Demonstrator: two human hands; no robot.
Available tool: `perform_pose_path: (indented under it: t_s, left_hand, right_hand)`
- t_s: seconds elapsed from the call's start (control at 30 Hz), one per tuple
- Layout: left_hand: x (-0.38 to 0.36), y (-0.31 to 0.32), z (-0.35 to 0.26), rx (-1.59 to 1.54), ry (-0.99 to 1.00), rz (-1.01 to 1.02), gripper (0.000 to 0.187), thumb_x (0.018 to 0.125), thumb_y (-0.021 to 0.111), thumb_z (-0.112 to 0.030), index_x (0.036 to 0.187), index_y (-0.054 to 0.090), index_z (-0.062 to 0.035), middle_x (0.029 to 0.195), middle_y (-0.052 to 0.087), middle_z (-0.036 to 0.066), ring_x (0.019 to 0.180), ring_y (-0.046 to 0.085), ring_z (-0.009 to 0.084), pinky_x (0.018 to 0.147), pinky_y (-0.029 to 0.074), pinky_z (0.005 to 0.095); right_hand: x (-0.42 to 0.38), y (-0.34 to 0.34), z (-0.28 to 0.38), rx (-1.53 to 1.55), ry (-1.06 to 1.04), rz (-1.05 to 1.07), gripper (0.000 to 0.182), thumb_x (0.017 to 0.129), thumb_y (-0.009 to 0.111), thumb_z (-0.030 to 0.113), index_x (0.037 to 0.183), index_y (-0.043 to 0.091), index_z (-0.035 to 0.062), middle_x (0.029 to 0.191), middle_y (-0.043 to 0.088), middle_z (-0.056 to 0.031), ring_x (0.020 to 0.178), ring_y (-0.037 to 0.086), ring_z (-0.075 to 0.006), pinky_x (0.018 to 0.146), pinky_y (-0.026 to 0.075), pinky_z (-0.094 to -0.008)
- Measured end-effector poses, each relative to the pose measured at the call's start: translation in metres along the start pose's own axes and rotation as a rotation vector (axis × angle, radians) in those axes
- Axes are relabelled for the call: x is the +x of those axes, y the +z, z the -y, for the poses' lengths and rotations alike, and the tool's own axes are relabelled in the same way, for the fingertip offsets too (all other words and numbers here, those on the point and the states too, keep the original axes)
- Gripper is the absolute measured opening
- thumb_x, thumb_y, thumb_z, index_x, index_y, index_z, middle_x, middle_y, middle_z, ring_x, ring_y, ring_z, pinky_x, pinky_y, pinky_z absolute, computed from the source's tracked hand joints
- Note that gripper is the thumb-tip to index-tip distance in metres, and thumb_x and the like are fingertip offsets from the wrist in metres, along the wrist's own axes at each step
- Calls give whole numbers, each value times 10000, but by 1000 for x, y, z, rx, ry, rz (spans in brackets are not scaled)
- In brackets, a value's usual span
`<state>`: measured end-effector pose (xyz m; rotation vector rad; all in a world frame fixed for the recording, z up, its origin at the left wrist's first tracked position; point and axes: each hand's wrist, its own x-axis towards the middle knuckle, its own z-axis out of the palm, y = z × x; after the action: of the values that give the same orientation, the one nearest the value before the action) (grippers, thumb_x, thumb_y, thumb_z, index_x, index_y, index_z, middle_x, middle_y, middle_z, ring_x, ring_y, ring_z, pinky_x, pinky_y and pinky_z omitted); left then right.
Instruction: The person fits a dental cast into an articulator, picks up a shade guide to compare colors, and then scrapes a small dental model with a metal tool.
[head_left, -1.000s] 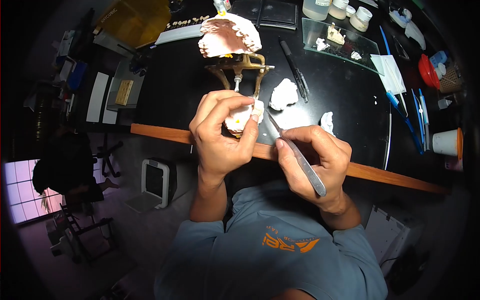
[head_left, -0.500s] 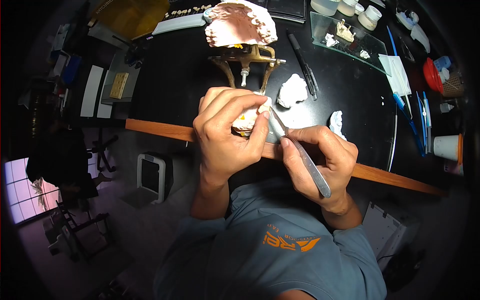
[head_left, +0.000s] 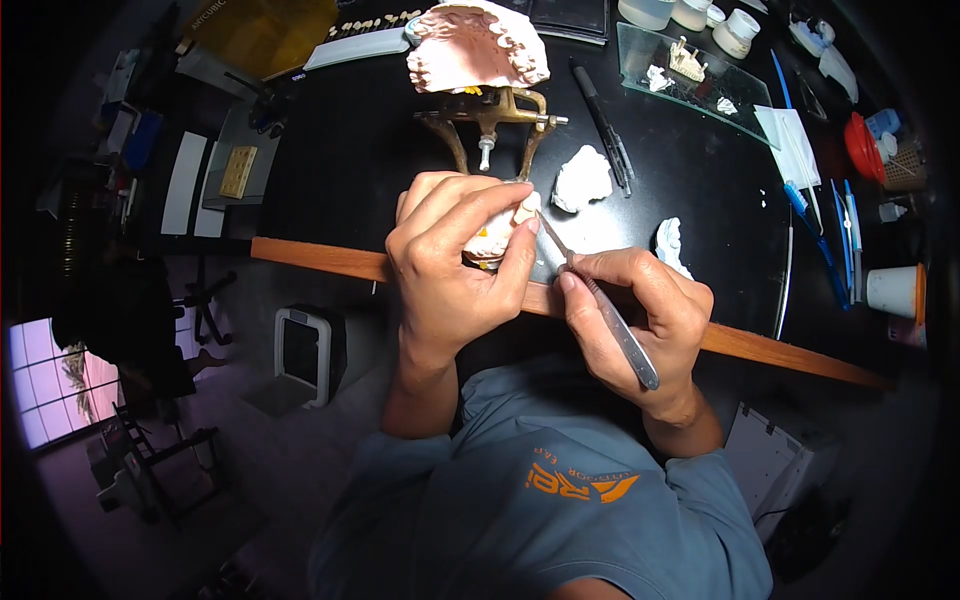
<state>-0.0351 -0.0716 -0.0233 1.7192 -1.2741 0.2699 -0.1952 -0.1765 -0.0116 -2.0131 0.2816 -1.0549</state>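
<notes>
My left hand (head_left: 455,240) is closed around the near end of a plaster dental cast (head_left: 487,246), which stands at the table edge below the articulator. Its thumb and index fingertip pinch a small cream tooth piece (head_left: 527,208) at the cast's right side. In my right hand (head_left: 645,315) is a slim metal instrument (head_left: 622,338) with a flat, ridged handle, gripped like a pen. The pointed tip is at the tooth piece; whether it touches cannot be made out. Behind my hands, the brass articulator (head_left: 490,118) carries a pinkish upper cast (head_left: 475,55). My fingers hide much of the lower cast.
White lumps (head_left: 582,180) and a plaster piece (head_left: 671,246) lie right of my hands. Farther back are black pens (head_left: 604,125), a glass slab (head_left: 650,85) and jars (head_left: 735,35). Blue-handled tools (head_left: 820,230) and a cup (head_left: 893,290) stand right. A wooden edge (head_left: 320,257) borders the table.
The whole view has shifted very slightly. Both hands keep their grips, and the instrument's tip stays at the tooth piece.
</notes>
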Motion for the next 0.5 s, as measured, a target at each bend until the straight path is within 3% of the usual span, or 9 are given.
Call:
perform_pose_path:
  t_s: [0.3,0.4,0.5]
  left_hand:
    - [-3,2,2,-14,10,-14,271,753,817,39,1012,821,-40,958,779,86,892,681,175,644,518,257]
    - [-3,5,1,-23,-31,-58,247,710,824,-22,951,825,-79,903,769,42,869,692,224,768,498,340]
    - [-3,6,1,-21,-37,-58,244,710,823,-20,947,828,-76,902,770,45,867,693,221,769,500,340]
  right_hand:
    - [0,0,0,1,6,3,134,798,799,-53,914,739,-25,756,739,-130,625,731,-183,539,525,-281]
    - [1,1,-1,5,-6,-1,145,800,803,-52,927,742,-24,762,738,-129,627,731,-191,540,525,-289]
    - [-1,2,-3,3,-11,-2,150,796,805,-54,928,742,-22,767,736,-130,625,730,-201,539,524,-296]
